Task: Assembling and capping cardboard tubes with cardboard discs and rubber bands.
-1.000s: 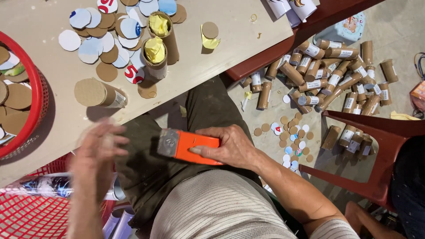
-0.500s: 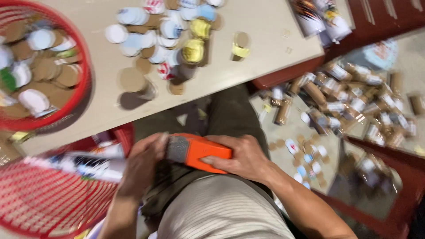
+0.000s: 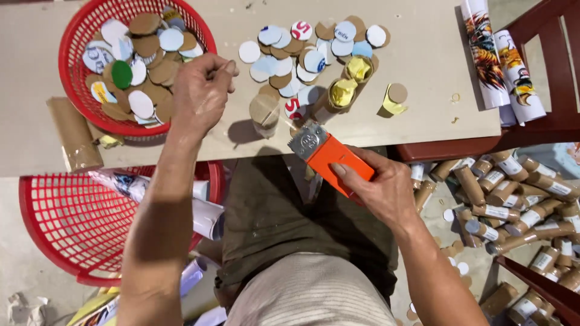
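Note:
My right hand [image 3: 382, 191] grips an orange tool with a grey metal head [image 3: 326, 154], held over my lap at the table's near edge. My left hand [image 3: 199, 90] hovers over the table by the rim of a round red basket [image 3: 90, 121] filled with cardboard and paper discs; its fingers are pinched together, and I cannot make out anything in them. Just right of that hand stands a short cardboard tube [image 3: 264, 111]. Two tubes stuffed with yellow paper [image 3: 347, 84] lie beside a heap of loose discs [image 3: 302, 51].
A cardboard tube [image 3: 74, 134] lies at the table's left front edge. Printed paper rolls [image 3: 501, 60] lie at the right end. A red basket [image 3: 66, 223] with rolled prints sits below left. Several labelled tubes [image 3: 513, 199] litter the floor by a red chair [image 3: 544, 290].
My left hand has risen from my lap to the table beside the red basket. My right hand has lifted the orange tool towards the table edge. The camera has swung left.

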